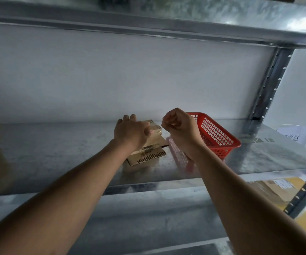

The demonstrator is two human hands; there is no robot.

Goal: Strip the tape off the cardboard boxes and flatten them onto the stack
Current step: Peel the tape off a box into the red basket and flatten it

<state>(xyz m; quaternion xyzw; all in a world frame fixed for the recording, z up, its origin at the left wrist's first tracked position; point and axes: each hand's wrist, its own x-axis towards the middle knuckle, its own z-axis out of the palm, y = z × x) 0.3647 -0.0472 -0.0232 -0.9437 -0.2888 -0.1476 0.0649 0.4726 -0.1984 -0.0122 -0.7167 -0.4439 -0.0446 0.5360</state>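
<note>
The left hand (132,134) lies palm-down with its fingers spread flat over the small brown cardboard box (153,137), pressing on it rather than gripping; this appears to be to pin the box against the shelf so it cannot slide while tape is pulled. The box sits under and just right of that hand, on top of flattened brown cardboard sheets (146,157) whose corrugated edge projects toward the person below the wrist.

The right hand (180,128) is raised just right of the box, clear of it, fingers curled inward with thumb and forefinger closed together. It seems to pinch a thin strip of clear tape, but no tape is plainly visible, so what it holds cannot be confirmed.

Directly behind and to the right of the right hand stands a red plastic lattice basket (216,133), probably the receptacle for stripped tape. All items rest on a galvanised steel shelf (56,144). Further cardboard parcels (275,190) lie on the tier below the right forearm.
</note>
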